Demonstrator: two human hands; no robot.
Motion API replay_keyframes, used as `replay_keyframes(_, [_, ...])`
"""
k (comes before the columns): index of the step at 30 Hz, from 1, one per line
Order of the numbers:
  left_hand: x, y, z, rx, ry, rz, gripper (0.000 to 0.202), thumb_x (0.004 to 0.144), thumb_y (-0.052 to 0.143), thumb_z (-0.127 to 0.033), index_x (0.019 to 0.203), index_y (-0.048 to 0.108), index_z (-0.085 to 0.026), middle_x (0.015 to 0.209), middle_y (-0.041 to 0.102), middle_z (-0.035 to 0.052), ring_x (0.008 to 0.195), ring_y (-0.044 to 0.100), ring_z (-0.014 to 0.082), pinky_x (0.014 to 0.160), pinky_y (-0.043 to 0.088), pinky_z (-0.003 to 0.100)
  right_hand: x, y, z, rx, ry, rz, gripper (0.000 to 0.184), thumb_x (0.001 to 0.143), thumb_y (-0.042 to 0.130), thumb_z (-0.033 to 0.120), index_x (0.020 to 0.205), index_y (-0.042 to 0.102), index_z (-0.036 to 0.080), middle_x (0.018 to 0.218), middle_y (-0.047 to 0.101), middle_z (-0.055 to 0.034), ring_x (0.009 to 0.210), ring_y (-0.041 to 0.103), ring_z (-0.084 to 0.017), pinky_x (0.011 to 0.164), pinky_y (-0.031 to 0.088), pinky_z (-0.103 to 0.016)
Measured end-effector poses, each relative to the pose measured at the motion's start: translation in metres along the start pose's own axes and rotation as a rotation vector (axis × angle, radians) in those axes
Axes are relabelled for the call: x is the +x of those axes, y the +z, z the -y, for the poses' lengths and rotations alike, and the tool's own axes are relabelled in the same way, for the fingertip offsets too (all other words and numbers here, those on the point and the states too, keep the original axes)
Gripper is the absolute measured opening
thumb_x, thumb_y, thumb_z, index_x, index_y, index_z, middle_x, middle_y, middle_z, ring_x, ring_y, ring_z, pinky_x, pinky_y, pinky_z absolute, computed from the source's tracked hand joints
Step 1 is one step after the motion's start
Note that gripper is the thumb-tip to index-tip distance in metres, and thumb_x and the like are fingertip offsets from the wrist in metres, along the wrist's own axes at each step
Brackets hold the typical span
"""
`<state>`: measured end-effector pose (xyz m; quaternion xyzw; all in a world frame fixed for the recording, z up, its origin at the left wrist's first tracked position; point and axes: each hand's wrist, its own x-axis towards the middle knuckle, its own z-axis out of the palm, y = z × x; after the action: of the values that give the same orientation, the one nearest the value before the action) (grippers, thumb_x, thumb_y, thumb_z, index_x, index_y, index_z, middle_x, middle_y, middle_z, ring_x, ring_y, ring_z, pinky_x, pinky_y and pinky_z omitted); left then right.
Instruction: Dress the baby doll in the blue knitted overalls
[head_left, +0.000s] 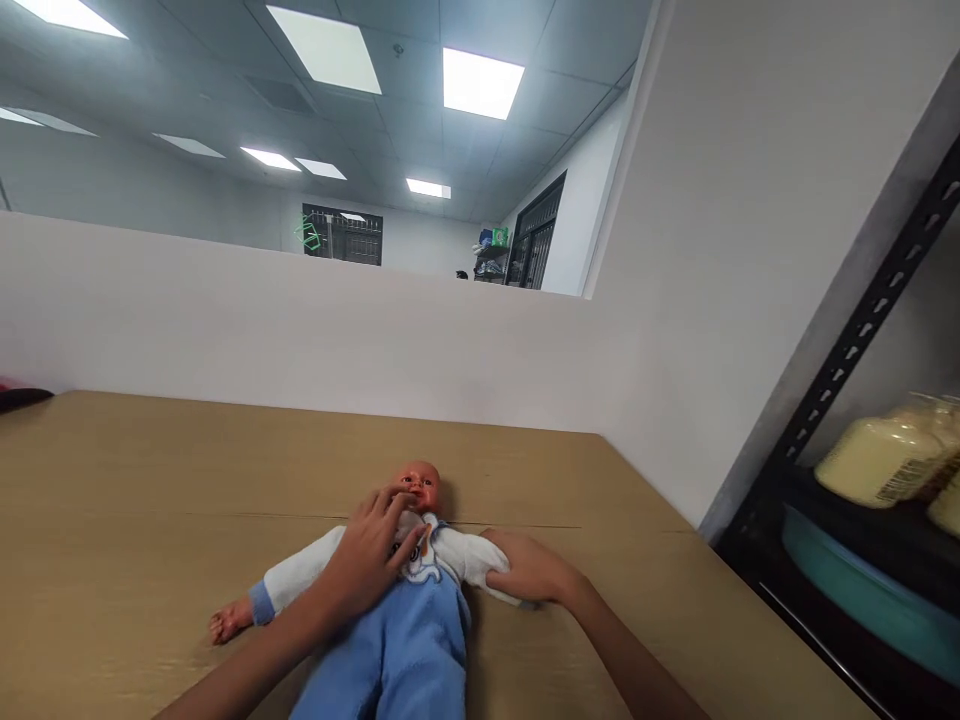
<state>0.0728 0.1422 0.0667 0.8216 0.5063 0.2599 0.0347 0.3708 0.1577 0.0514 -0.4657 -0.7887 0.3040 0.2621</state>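
A baby doll with a bald head lies on its back on the brown tabletop. It wears blue overalls with an animal patch and a white top. My left hand rests over the doll's upper chest and shoulder, thumb and fingers apart, fingertips close to its chin. On the other side, my right hand is closed around the doll's white sleeve; the doll's hand at that end is hidden. The doll's other arm stretches out to the left, its bare hand showing past a blue cuff.
A low white wall runs behind the table, with a larger room beyond it. To the right stands a black metal shelf holding pale yellow bottles and a teal basin. A dark object sits at the far left edge.
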Motion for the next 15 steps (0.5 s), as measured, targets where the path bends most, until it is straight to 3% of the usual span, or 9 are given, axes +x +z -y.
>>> replay_keyframes(3, [-0.042, -0.005, 0.026, -0.323, -0.095, -0.082, 0.04, 0.109, 0.037, -0.052, 0.128, 0.059, -0.024, 0.134, 0.065, 0.0132, 0.126, 0.06, 0.0318, 0.113, 0.046, 0.047, -0.009, 0.01, 0.001, -0.073, -0.009, -0.063, 0.055, 0.072, 0.068, 0.016, 0.126, 0.077, 0.023, 0.124, 0.079, -0.0109, 0.113, 0.069, -0.033, 0.101, 0.049, -0.041])
replay_keyframes(6, [-0.079, -0.007, 0.042, -0.575, -0.303, -0.01, 0.043, 0.105, 0.043, -0.063, 0.117, 0.062, -0.027, 0.118, 0.071, 0.0077, 0.114, 0.063, 0.0318, 0.108, 0.049, 0.045, -0.021, 0.03, 0.017, -0.13, 0.0, -0.204, 0.048, 0.084, 0.062, 0.018, 0.131, 0.072, 0.02, 0.136, 0.069, -0.0173, 0.13, 0.058, -0.038, 0.113, 0.04, -0.051])
replay_keyframes(8, [-0.095, -0.01, 0.045, -0.658, -0.388, 0.07, 0.046, 0.102, 0.045, -0.07, 0.11, 0.064, -0.028, 0.114, 0.073, 0.0045, 0.113, 0.063, 0.0317, 0.108, 0.048, 0.044, -0.027, 0.05, 0.03, -0.087, -0.005, -0.229, 0.027, 0.096, 0.058, 0.028, 0.117, 0.075, 0.025, 0.124, 0.073, -0.0126, 0.119, 0.063, -0.034, 0.106, 0.044, -0.046])
replay_keyframes(10, [-0.101, -0.012, 0.045, -0.688, -0.41, 0.116, 0.049, 0.098, 0.048, -0.074, 0.106, 0.065, -0.029, 0.111, 0.072, 0.0026, 0.111, 0.062, 0.0313, 0.108, 0.048, 0.043, -0.028, 0.069, 0.036, 0.034, 0.009, -0.202, 0.018, 0.098, 0.063, 0.039, 0.103, 0.074, 0.026, 0.108, 0.074, -0.0081, 0.102, 0.067, -0.03, 0.094, 0.048, -0.04])
replay_keyframes(12, [-0.101, -0.011, 0.045, -0.723, -0.407, 0.131, 0.053, 0.094, 0.053, -0.079, 0.102, 0.063, -0.028, 0.104, 0.069, 0.0013, 0.105, 0.061, 0.0298, 0.103, 0.05, 0.04, -0.025, 0.081, 0.033, 0.217, 0.084, -0.185, 0.022, 0.091, 0.073, 0.045, 0.098, 0.073, 0.024, 0.098, 0.073, -0.0057, 0.092, 0.064, -0.028, 0.086, 0.048, -0.038])
replay_keyframes(15, [-0.093, -0.002, 0.05, -0.888, -0.461, 0.11, 0.063, 0.086, 0.055, -0.088, 0.096, 0.058, -0.026, 0.092, 0.063, -0.0002, 0.092, 0.058, 0.0261, 0.088, 0.052, 0.035, -0.014, 0.083, 0.019, 0.5, 0.181, -0.07, 0.033, 0.08, 0.084, 0.055, 0.084, 0.074, 0.023, 0.081, 0.07, -0.0035, 0.081, 0.061, -0.026, 0.078, 0.048, -0.038])
